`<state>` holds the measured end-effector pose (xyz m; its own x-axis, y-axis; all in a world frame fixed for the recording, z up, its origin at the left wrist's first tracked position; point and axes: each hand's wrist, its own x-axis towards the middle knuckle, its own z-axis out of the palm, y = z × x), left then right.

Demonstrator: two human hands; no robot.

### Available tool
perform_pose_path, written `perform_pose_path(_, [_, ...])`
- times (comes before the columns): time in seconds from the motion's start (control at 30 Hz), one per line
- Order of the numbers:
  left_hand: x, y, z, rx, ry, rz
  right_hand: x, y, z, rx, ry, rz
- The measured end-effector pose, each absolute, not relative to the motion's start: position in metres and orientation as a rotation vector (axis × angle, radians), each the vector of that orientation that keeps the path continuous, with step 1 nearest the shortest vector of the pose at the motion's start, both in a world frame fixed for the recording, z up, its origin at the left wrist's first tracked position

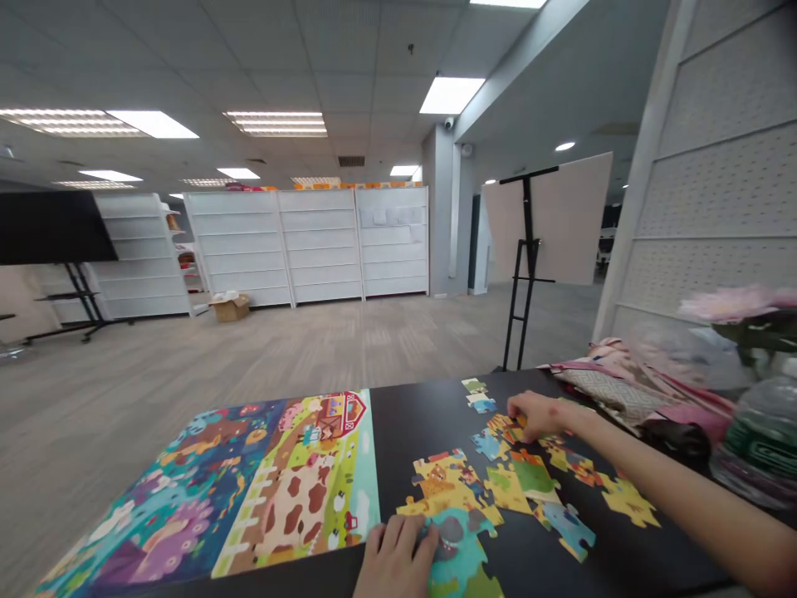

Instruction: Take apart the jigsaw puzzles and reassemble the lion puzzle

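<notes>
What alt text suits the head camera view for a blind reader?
Two bare hands rest on jigsaw pieces on a black table: the left hand on a teal piece, the right hand on yellow-orange pieces. A colourful farm-scene puzzle with a red barn lies beside them.

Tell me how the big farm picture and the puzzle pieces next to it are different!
The farm picture is one big rectangle, but the puzzle pieces are many small, bumpy shapes. The farm picture sits all together, while the puzzle pieces are spread apart. The right hand touches the puzzle pieces, not the farm picture. Both are colourful and lie flat on the black table.
</notes>
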<state>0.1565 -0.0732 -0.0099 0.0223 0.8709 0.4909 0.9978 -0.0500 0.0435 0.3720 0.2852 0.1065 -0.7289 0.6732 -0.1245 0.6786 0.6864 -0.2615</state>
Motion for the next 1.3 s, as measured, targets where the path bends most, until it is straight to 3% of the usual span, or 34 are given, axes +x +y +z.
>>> perform_pose_path(0.13, [0.142,-0.068,0.006,-2.291,-1.909,-0.775,0.361,0.248,0.131,1.068,2.969,-0.663])
perform_pose_path(0.3, [0.148,-0.048,0.047,-2.067,-2.197,-1.742,0.315,0.129,0.110,0.824,3.087,-1.105])
perform_pose_path(0.37, [0.147,-0.039,0.061,-2.107,-2.209,-1.929,0.299,0.094,0.093,0.643,3.048,-1.519])
perform_pose_path(0.43, [0.139,-0.033,0.069,-2.119,-2.269,-1.855,0.293,0.088,0.084,0.626,3.180,-1.443])
perform_pose_path(0.53, [0.119,-0.029,0.072,-2.054,-2.448,-1.522,0.308,0.136,0.086,0.985,3.326,-0.715])
perform_pose_path(0.63, [0.103,-0.025,0.069,-2.113,-2.531,-1.229,0.335,0.208,0.092,1.284,3.181,-0.557])
perform_pose_path(0.8, [0.096,-0.016,0.062,-2.156,-2.531,-1.057,0.360,0.267,0.082,1.421,2.947,-0.543])
perform_pose_path(1.3, [0.108,-0.013,0.060,-2.125,-2.417,-0.904,0.366,0.284,0.052,1.597,2.907,-0.794])
